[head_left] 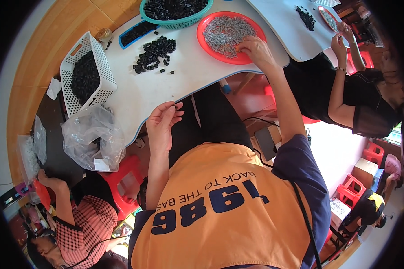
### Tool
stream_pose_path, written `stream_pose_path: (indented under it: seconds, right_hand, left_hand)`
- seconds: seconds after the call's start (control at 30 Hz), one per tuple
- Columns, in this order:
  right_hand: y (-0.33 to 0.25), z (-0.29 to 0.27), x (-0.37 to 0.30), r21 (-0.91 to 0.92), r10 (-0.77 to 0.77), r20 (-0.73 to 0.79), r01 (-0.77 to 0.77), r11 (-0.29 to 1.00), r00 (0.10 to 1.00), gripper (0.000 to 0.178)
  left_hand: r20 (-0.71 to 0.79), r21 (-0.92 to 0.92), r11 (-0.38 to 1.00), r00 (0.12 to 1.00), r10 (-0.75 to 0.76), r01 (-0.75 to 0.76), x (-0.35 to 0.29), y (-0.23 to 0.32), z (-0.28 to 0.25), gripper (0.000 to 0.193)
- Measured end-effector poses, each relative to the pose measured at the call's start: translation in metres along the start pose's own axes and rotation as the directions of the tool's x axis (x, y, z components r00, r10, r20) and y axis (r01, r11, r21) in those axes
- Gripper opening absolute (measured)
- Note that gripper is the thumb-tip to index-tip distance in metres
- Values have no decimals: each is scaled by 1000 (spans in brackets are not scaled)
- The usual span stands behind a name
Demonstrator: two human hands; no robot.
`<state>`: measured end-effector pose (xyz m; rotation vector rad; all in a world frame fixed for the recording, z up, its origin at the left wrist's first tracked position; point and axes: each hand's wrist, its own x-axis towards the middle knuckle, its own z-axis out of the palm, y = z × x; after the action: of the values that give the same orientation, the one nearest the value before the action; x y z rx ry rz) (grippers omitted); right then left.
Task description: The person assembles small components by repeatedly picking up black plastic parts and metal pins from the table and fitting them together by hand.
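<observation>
Beneath the right hand [257, 50] lie small grey pieces [224, 33].

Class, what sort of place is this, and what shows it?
Probably a small hand-assembly workshop: a red tray holds many small grey pieces, loose black parts lie heaped on the white table, and a co-worker sits at another table.

Facing a table [184, 80], with a basket [107, 74] of parts [86, 76] at its left end, a bag [110, 145] just before that, and a loose pile [155, 53] rightward. Looking past the pile to a tray [122, 41] and colander [179, 23], reaching the right hand [258, 53] into a plate [201, 39] of pieces [226, 31] farther right, holding the left hand [161, 120] by the near edge.
</observation>
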<state>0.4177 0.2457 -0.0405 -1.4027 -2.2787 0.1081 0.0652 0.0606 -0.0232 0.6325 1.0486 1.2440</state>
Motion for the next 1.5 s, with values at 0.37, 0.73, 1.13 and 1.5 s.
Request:
stream_pose_path:
  seconds: [0.37, 0.73, 1.13, 1.5]
  right_hand:
    - [-8, -3, 0, -164, -43, 54, 51, 985, 998, 11]
    - [-20, -17, 1, 148, 97, -20, -93, 985, 995, 13]
    - [-12, -6, -7, 23, -8, -50, 9, 1000, 999, 18]
    - [-10, 9, 9, -33, 135, 75, -133, 991, 988, 15]
  left_hand:
    - [6, -8, 1000, 1000, -16, 16, 1, 1, 3, 20]
    - [19, -104, 995, 1000, -12, 14, 0, 2, 5, 19]
    - [1, -105, 994, 1000, -28, 27, -7, -1, 0, 18]
    - [6, -75, 996, 999, -40, 41, -9, -6, -1, 19]
